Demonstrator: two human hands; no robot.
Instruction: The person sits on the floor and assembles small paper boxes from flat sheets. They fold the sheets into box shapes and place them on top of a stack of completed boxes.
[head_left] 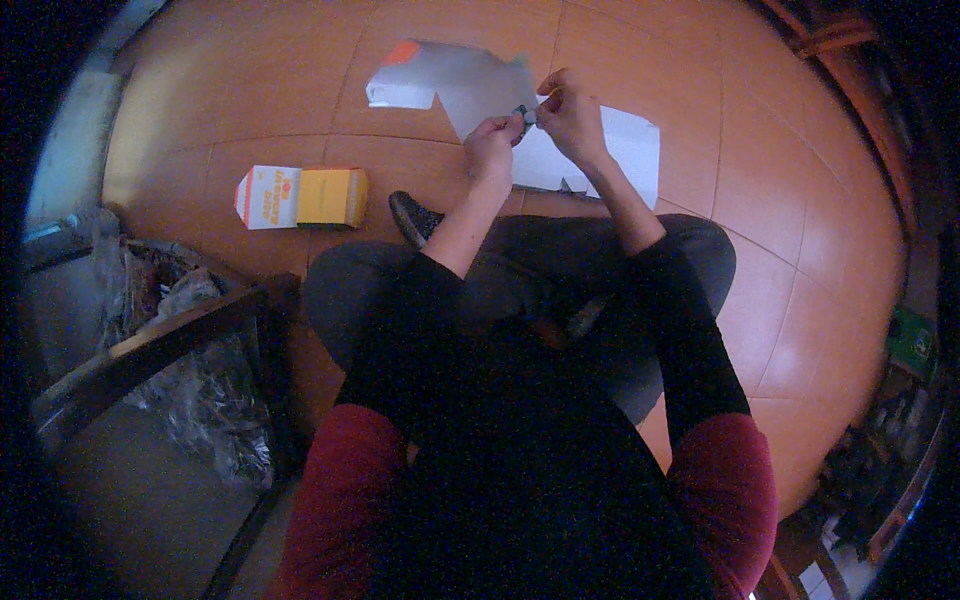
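Observation:
Both my hands meet above the sheets on the floor, in front of my crossed legs. My left hand [490,150] is closed, pinching a small dark piece [520,112] with a pale part; its exact kind is too small to tell. Just to the right, my right hand [572,122] has its fingers bent together close to that piece, and what they hold is unclear. Beneath the hands lie a shiny grey sheet [480,85] with an orange patch [403,52] at its far left corner, and a white sheet [632,150] to the right.
A yellow and white carton [332,197] lies on the tiled floor to the left. A dark wooden chair [150,335] with crumpled clear plastic [215,400] stands at lower left. My shoe [415,217] is near the sheets. Clutter with a green box [912,340] lines the right edge.

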